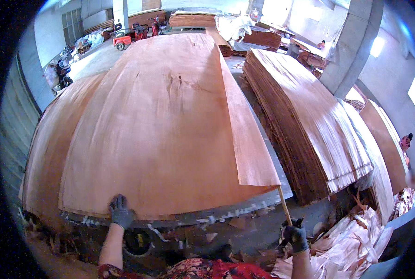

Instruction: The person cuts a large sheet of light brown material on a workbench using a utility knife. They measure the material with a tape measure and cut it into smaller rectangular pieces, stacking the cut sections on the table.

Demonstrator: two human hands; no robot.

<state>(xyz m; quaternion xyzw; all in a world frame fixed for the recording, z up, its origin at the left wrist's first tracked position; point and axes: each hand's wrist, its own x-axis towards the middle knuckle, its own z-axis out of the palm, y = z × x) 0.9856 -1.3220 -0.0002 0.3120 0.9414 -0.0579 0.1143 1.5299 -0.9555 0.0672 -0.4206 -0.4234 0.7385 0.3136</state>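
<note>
A wide reddish wood veneer sheet (pixel 151 139) lies across the work table (pixel 207 217), with a narrow veneer strip (pixel 244 149) along its right side. My gray-gloved left hand (pixel 121 211) rests on the near edge of the wide sheet, palm down, fingers apart. My gloved right hand (pixel 295 235) grips a thin wooden stick (pixel 284 204) at lower right; the stick's far end meets the strip's near corner. Another layer of veneer (pixel 54 149) shows at the left.
A tall veneer stack (pixel 309 130) stands to the right, beside leaning sheets (pixel 379 144) and torn scraps (pixel 337 246). A concrete column (pixel 347 51) rises behind them. Red wheeled machinery (pixel 130 39) and further stacks (pixel 191 21) are at the back.
</note>
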